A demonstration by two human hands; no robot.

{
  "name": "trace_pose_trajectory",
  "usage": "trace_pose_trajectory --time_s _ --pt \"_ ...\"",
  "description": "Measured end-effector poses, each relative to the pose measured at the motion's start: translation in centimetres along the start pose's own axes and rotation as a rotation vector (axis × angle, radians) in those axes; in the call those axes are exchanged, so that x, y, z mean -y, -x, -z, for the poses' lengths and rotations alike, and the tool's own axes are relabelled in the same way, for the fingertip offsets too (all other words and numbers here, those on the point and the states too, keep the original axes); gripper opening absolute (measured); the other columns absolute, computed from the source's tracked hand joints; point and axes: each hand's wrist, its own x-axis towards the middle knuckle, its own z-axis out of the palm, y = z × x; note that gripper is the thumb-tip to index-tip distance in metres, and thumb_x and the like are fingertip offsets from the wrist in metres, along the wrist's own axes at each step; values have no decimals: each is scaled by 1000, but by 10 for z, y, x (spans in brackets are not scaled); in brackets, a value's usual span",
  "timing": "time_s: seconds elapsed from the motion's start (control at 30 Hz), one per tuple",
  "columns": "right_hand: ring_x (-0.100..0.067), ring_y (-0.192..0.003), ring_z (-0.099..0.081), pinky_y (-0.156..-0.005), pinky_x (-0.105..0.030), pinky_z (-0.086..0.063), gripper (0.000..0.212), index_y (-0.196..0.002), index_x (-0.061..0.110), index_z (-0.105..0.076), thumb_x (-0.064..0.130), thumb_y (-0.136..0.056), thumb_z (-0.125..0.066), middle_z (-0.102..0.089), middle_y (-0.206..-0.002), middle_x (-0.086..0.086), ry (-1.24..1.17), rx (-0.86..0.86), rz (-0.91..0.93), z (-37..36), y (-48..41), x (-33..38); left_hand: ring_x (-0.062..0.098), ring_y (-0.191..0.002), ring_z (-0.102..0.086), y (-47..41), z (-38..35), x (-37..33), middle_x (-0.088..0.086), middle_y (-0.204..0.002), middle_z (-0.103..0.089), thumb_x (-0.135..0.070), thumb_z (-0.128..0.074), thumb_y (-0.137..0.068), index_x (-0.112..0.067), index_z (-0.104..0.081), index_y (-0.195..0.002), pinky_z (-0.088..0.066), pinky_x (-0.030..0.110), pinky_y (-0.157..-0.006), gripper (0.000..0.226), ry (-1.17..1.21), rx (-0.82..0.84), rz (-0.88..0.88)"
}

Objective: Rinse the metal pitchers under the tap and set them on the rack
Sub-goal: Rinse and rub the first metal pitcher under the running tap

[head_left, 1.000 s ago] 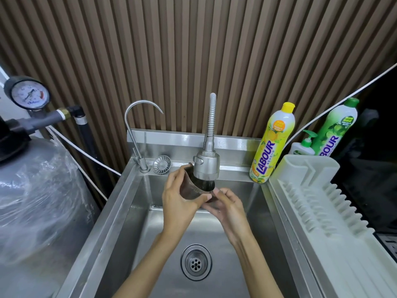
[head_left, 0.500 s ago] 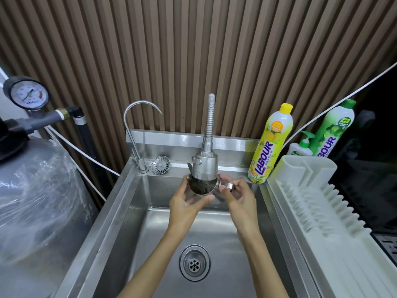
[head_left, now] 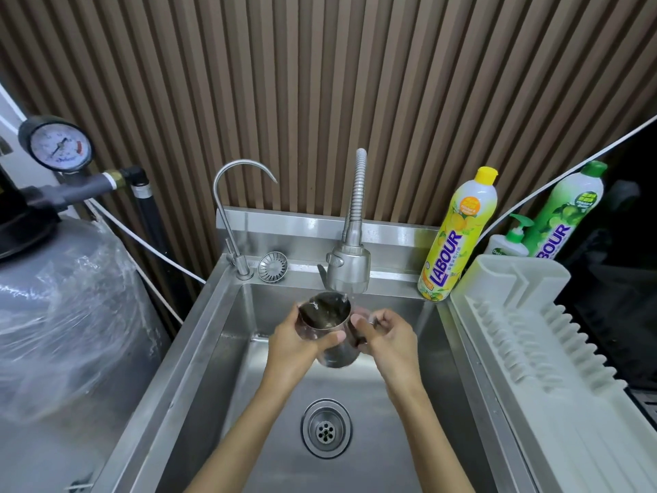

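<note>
Under the tap (head_left: 347,275), both hands (head_left: 295,345) (head_left: 389,341) grip the pitcher (head_left: 327,316) — water (head_left: 344,297) dribbling in.

pitcher (head_left: 329,338) in my left hand (head_left: 295,345): polished metal, mirror-bright | sink (head_left: 213,368): brushed steel, dull sheen | tap head (head_left: 349,270): satin metal, its hose ribbed | rack (head_left: 569,403): matt off-white plastic | yellow bottle (head_left: 458,236): glossy plastic | wall (head_left: 320,83): matt brown wood-look slats | tank (head_left: 71,314): I see crinkled clear film

Pitcher (head_left: 329,329) under tap (head_left: 347,271), above sink (head_left: 199,350)
</note>
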Motion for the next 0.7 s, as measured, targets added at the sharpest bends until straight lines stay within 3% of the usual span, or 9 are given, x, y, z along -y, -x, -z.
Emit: trace_pose_trajectory --time_s 0.07,0.13,0.2,0.3,0.37,0.43,0.6,0.7 --pt "-23 -85 -64 -83 -34 -49 5 -83 16 -63 19 -83 -66 -72 -92 -5 380 -77 135 -3 2 8 15 -93 -64 -7 1 10 2 -101 -72 -12 -82 -60 -13 -66 -105 -46 23 -84 48 13 141 140" --pt "-29 -91 -63 -73 -31 -39 16 -99 15 -61 26 -86 -61 -71 -95 -8 673 -111 237 -6 1 13 19 -90 -60 -19 -1 19 9 -98 -70 1 -74 -65 -4 -67 -101 -45 28 -88 37 4 197 219" --pt "-34 -94 -62 -67 -32 -36 18 -103 14 -57 26 -89 -56 -70 -96 -10 798 -117 326 -9 -1 18 21 -87 -56 -31 -7 23 13 -90 -63 8 -64 -69 -1 -66 -90 -47 32 -88 22 7 187 256" --pt "-38 -93 -59 -65 -35 -39 16 -102 8 -55 19 -91 -51 -65 -100 -14 871 -102 450 -14 -7 21 20 -71 -56 -49 -20 27 6 -68 -62 7 -55 -69 -12 -64 -72 -52 32 -77 21 -67 173 281" --pt "-38 -93 -58 -61 -33 -34 14 -100 4 -56 11 -90 -50 -60 -103 -15 912 -84 491 -17 -13 19 15 -53 -53 -56 -24 30 -4 -48 -57 6 -49 -76 -14 -62 -66 -50 19 -53 26 -147 142 283" --pt "-37 -92 -57 -59 -32 -31 13 -98 1 -56 6 -88 -49 -57 -105 -15 964 -58 515 -20 -20 15 11 -43 -53 -63 -26 38 -5 -43 -56 7 -44 -85 -14 -59 -61 -41 16 -41 35 -172 113 306" --pt "-42 -81 -59 -56 -28 -33 18 -90 -2 -59 -10 -74 -55 -60 -98 -18 880 -86 652 -21 -30 4 5 -38 -54 -62 -28 48 -3 -41 -57 3 -38 -92 -9 -54 -62 -47 16 -39 37 -84 159 412" --pt "-41 -79 -63 -54 -28 -42 23 -85 -1 -63 -14 -66 -61 -64 -97 -19 879 -82 718 -20 -34 2 10 -49 -57 -59 -31 51 4 -57 -61 1 -42 -90 -10 -57 -66 -49 18 -48 30 -69 206 448"
